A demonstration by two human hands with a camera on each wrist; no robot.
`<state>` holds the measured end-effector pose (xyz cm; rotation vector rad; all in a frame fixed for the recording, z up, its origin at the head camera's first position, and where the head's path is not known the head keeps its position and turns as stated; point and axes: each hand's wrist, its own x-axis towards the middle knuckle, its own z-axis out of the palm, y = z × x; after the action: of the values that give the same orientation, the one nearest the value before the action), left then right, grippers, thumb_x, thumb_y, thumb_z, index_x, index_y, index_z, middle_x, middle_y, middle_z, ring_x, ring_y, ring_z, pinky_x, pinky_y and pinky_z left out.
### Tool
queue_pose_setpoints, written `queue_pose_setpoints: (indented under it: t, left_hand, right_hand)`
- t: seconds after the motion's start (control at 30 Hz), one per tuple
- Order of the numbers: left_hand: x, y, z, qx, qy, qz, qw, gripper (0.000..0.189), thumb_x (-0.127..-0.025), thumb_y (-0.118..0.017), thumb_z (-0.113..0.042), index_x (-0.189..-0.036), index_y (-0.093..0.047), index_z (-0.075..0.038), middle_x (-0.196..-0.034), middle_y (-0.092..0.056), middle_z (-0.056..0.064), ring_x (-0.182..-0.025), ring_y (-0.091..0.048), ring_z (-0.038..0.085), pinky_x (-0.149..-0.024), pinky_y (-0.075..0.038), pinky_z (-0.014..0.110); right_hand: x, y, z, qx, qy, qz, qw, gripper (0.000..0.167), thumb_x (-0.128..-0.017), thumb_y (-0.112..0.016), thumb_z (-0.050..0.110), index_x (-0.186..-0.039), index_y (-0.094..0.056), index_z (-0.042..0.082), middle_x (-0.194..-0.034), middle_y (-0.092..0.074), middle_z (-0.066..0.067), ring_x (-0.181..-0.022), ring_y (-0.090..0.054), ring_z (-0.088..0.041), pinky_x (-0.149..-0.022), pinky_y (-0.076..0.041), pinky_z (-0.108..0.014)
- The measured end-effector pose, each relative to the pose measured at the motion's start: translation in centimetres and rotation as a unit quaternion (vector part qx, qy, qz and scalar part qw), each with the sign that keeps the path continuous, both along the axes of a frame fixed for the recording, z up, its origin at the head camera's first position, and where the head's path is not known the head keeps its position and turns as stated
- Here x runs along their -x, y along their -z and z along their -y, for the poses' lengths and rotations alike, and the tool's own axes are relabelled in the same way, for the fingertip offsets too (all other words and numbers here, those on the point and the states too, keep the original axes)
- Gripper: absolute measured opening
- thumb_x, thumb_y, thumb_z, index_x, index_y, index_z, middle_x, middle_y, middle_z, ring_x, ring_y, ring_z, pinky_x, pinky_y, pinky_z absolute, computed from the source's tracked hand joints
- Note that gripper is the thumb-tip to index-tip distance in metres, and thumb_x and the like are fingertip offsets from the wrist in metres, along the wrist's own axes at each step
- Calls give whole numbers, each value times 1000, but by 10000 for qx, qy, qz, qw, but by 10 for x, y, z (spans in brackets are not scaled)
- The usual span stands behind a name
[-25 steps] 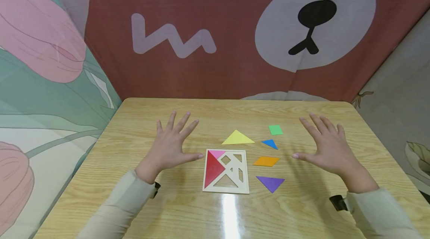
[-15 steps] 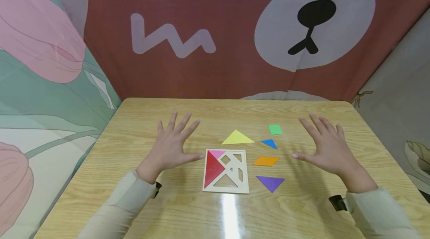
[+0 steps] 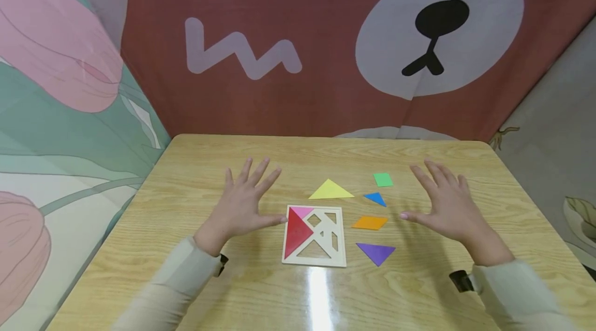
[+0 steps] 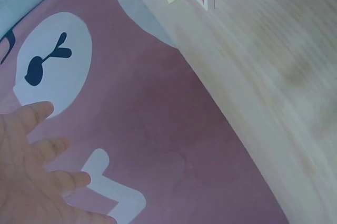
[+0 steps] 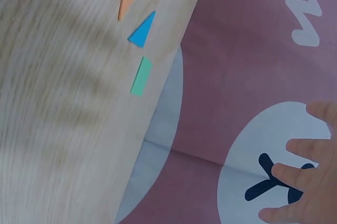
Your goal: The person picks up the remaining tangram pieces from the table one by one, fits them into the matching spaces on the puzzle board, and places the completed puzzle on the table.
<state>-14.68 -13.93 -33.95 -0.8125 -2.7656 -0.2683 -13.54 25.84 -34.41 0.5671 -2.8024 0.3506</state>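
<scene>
A cream tangram tray lies mid-table, with a large red triangle and a small pink triangle set in its left side. My left hand hovers left of it, fingers spread, the thumb tip overlapping the tray's left edge in the head view. To the tray's right lie an orange parallelogram, a purple triangle, a blue triangle and a green square. Behind the tray is a yellow triangle. My right hand hovers right of these pieces, fingers spread, holding nothing.
The wooden table ends at a brown cloth backdrop printed with a bear face. Floral cloth hangs at the left side. A bright reflection shows on the table in front of the tray.
Both hands have drifted slightly inward toward the tray and pieces, still spread. The view has shifted a little; the tray and tangram pieces stay in place.
</scene>
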Motion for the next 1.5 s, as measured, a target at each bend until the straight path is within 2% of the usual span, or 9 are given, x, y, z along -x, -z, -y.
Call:
queue_pose_setpoints:
  t: [0.33,0.6,0.7,1.0,1.13,1.27,1.5]
  left_hand:
    - [-1,9,-3,-73,51,89,9999,91,-65,-42,-75,-137,-25,-23,-142,-15,6,-127,-6,35,-91,-1,65]
    - [-3,16,-5,-197,156,111,9996,90,-66,-46,-71,-137,-26,-21,-143,-14,5,-129,-2,30,-93,0,63]
    - [-4,18,-5,-216,232,52,9995,90,-66,-47,-71,-137,-27,-19,-142,-15,6,-128,-4,31,-93,-2,63]
    - [-4,25,-7,-259,408,186,9987,91,-68,-43,-72,-137,-26,-15,-142,-18,6,-127,-11,32,-97,-8,57]
    - [-5,29,-8,-256,432,314,9982,92,-68,-41,-73,-137,-26,-15,-141,-18,6,-127,-11,32,-98,-4,55]
    - [-5,32,-8,-201,478,475,9975,93,-67,-38,-75,-138,-24,-16,-142,-17,5,-128,-11,31,-99,-5,54]
    - [-4,38,-9,-406,711,751,9938,89,-69,-48,-68,-136,-29,-12,-141,-21,6,-128,-13,28,-101,-12,48]
  right_hand:
    - [5,7,9,82,-125,118,9998,95,-64,-64,55,-137,-22,11,-133,-21,-27,-117,-20,-48,-86,-7,-69]
    - [9,15,12,169,-169,207,9995,95,-65,-64,55,-138,-20,13,-133,-21,-27,-116,-20,-48,-87,-6,-68]
    - [11,18,15,206,-210,220,9993,95,-65,-64,54,-138,-20,13,-132,-22,-27,-116,-21,-48,-87,-8,-67]
    - [19,27,23,258,-367,323,9985,91,-66,-64,53,-135,-27,7,-133,-23,-26,-117,-22,-44,-89,-14,-62]
    - [23,29,29,231,-431,434,9979,89,-68,-62,54,-135,-27,6,-133,-23,-27,-117,-22,-45,-90,-14,-61]
    - [26,29,35,233,-413,634,9969,89,-69,-61,54,-134,-28,5,-134,-22,-26,-118,-21,-45,-91,-12,-60]
    - [34,34,43,233,-463,803,9954,87,-70,-59,54,-134,-28,3,-134,-22,-26,-118,-22,-44,-93,-13,-57]
